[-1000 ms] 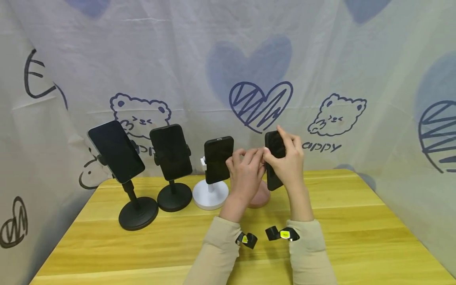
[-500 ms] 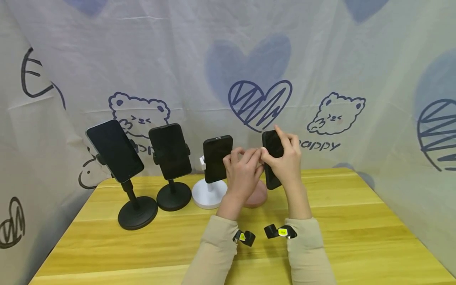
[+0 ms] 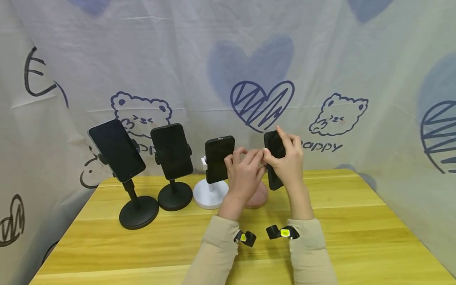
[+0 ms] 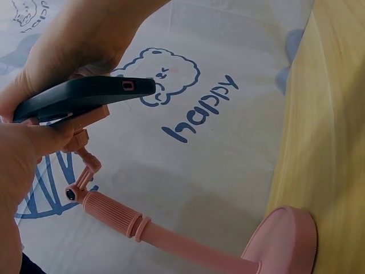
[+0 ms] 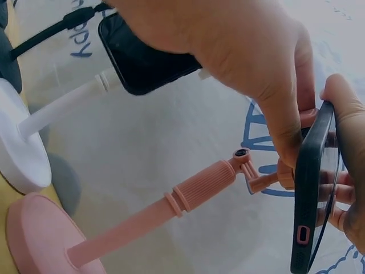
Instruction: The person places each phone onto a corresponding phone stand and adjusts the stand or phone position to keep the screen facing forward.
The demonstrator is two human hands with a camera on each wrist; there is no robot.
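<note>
A black-cased phone stands at the clamp of a pink phone stand. My right hand grips the phone by its edges, thumb on the near left side and index finger at the top. Behind the phone, my left hand pinches the stand's pink clamp with curled fingers. In the right wrist view, the phone is seen edge-on against the clamp, its pink-rimmed port facing the camera. The stand's ribbed pole leans up from its round base. Part of the clamp is hidden by fingers and phone.
Left of my hands is a white stand bearing a black phone. Farther left stand two black stands, one holding a phone, the other a larger phone. A printed curtain hangs behind the wooden table.
Both hands keep their hold on the phone and the pink stand's clamp. The head view shifts slightly; otherwise little differs.
</note>
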